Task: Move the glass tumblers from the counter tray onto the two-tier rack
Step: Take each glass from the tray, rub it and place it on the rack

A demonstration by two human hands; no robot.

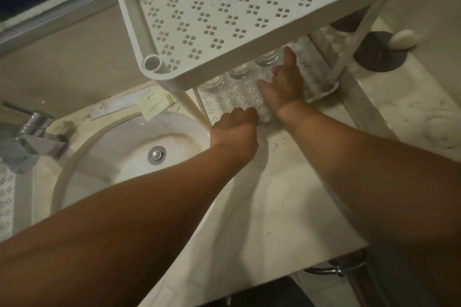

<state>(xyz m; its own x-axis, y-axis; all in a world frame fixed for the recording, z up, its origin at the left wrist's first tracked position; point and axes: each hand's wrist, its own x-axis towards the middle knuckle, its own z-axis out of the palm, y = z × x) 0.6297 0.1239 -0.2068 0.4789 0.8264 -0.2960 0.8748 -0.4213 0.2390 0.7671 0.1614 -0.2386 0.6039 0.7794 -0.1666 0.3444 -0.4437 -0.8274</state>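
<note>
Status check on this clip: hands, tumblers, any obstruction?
Left hand curled at the white perforated rack's lower tier. Right hand flat inside. Three clear glass tumblers on it. Upper tier overhangs.

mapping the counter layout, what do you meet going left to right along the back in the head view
faucet → sink drain → left hand → right hand → dark round dish with soap

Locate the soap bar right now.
Head view, far upper right: the soap bar lies on a dark round dish on the counter, just right of the two-tier rack.
</note>
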